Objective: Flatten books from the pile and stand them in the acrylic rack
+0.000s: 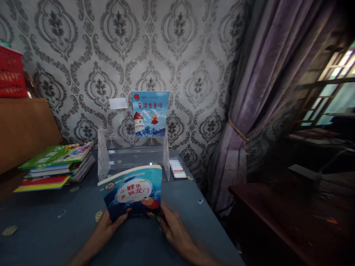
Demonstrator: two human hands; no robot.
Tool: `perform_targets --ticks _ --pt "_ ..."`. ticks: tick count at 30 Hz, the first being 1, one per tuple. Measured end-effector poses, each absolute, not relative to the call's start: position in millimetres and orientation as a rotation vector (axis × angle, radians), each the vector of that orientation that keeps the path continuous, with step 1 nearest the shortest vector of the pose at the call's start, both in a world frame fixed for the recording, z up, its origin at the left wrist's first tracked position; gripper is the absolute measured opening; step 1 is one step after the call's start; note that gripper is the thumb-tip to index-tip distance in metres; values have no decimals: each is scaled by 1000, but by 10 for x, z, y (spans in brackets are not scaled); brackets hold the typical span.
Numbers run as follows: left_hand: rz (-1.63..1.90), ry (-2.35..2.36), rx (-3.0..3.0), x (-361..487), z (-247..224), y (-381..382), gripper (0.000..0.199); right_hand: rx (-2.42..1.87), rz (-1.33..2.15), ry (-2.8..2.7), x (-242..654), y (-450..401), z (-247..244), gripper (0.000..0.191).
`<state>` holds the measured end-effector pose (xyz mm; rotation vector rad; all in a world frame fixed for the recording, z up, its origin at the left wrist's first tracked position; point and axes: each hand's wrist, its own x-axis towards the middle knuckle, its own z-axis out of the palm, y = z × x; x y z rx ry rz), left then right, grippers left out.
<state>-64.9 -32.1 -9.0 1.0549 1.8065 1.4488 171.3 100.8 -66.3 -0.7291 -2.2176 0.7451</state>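
Observation:
A blue picture book (131, 194) with red Chinese lettering in a white oval is held up over the table, its cover towards me. My left hand (107, 225) grips its lower left corner, thumb across the front. At the lower right edge, my right hand (173, 225) is closed on the same book, its fingers partly hidden. Just beyond stands a clear acrylic book rack (103, 157) with stepped side panels. Another light-blue book (151, 114), showing a red-roofed tower, rests upright at the back of the rack.
Several books lie in a stack (55, 162) at the left, near a brown wooden panel (27, 129) and a red basket (11, 74). A blurred-out card (177, 169) lies right of the rack. The blue tablecloth (69, 236) ends at the right, beside a curtain (238, 147) and dark red table (266, 214).

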Motion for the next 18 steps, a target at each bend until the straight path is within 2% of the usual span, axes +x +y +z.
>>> perform_targets --ticks 5,12,18 --pt "1460 1811 1039 -632 -118 -296 65 -738 813 -2249 1724 1008 -625 47" --pt "1346 1671 1046 -639 70 -298 68 -656 1143 -2241 1684 989 -242 28" --pt "1396 1538 1085 -719 157 -348 69 -568 1237 -2201 1643 1036 -208 24"
